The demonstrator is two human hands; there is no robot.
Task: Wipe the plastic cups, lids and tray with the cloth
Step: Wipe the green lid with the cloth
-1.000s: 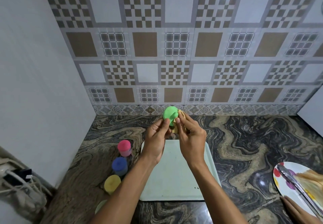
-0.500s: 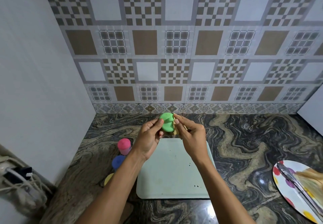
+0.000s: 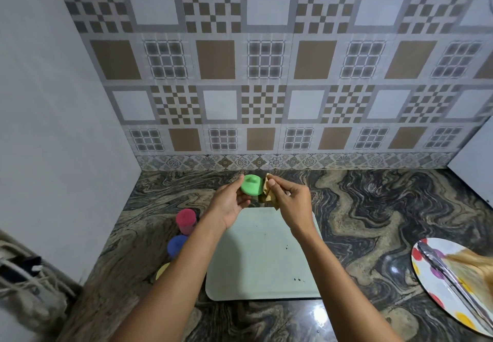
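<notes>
My left hand point(image 3: 230, 203) grips a green plastic cup with its lid point(image 3: 251, 184) above the far edge of the pale green tray point(image 3: 262, 261). My right hand point(image 3: 289, 197) pinches a yellowish cloth point(image 3: 269, 193) against the green cup's right side. On the counter to the left of the tray stand a pink-lidded cup point(image 3: 186, 220), a blue-lidded cup point(image 3: 176, 245) and a yellow-lidded cup point(image 3: 162, 271), the last partly hidden by my left forearm. A few dark specks lie on the tray.
The marbled counter point(image 3: 360, 208) meets a tiled wall behind and a plain white wall at the left. A polka-dot plate point(image 3: 426, 269) with metal tongs point(image 3: 448, 280) lies at the right edge. Cables point(image 3: 24, 275) hang at the lower left.
Both hands lowered slightly with the green cup, which has turned so its lid faces me more. The cloth has shifted to the cup's right side. A hand near the plate left the view.
</notes>
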